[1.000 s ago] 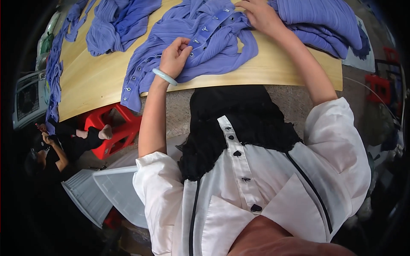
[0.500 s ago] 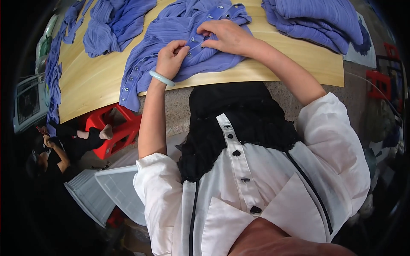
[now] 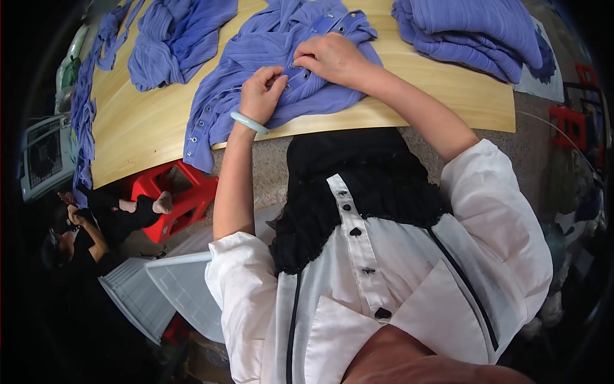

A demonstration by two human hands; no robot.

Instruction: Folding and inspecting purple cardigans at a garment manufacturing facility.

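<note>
A crinkled blue-violet garment lies spread on the wooden table, its placket studded with round buttons or snaps running slantwise across it. My left hand, a pale bangle at its wrist, pinches the placket edge between thumb and fingers. Just right of it, my right hand has thumb and forefinger closed together on the placket, at a small shiny fastener. The fingers partly cover that fastener, so I cannot tell whether it is being passed through a hole.
A folded blue-violet stack rests at the table's right, and another bunched garment at the left. Below the left table edge are a red stool, white plastic crates and a seated person. More red stools stand right.
My right thumb and forefinger, apart before, have closed on the placket and come nearer the left hand. The left hand has shifted slightly right and down, still pinching.
</note>
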